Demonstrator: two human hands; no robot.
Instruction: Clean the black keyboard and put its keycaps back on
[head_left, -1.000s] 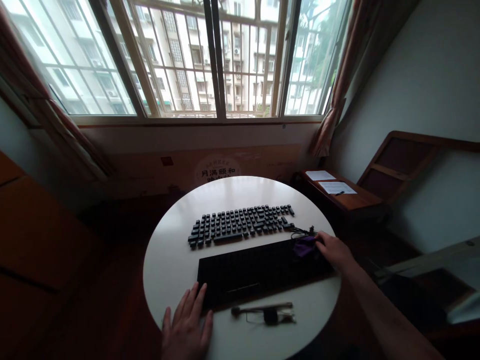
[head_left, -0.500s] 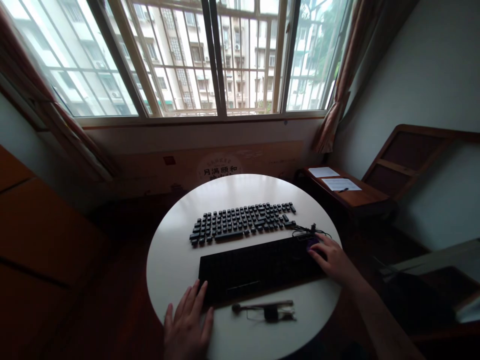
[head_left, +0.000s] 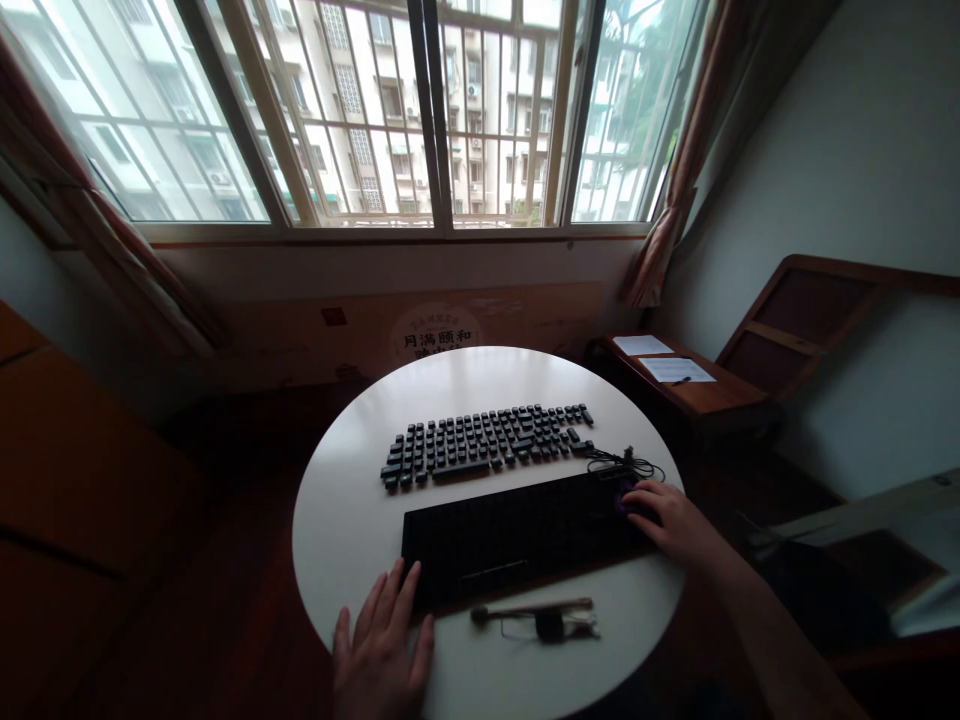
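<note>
A black keyboard base (head_left: 517, 535) without its keycaps lies across the middle of the round white table. My left hand (head_left: 384, 640) rests flat with fingers spread, fingertips at the base's near left corner. At the right end of the base, my right hand (head_left: 667, 515) pinches a purple cloth (head_left: 622, 497) against its surface; most of the cloth is hidden under the fingers. Behind the base, the loose black keycaps (head_left: 480, 445) stand laid out in rows. A coiled black cable (head_left: 626, 463) lies by the base's far right corner.
In front of the base lie a thin brush (head_left: 532, 608) and a small black-handled wire tool (head_left: 551, 627). The round table's rim (head_left: 301, 560) curves close to both arms. To the right, a wooden bench (head_left: 701, 398) holds papers (head_left: 675, 370) and a pen. A barred window fills the back.
The purple cloth, earlier spread loosely over the base's right part, is now bunched under my right fingers. My right hand has shifted slightly down along the right end. My left hand stays at the corner.
</note>
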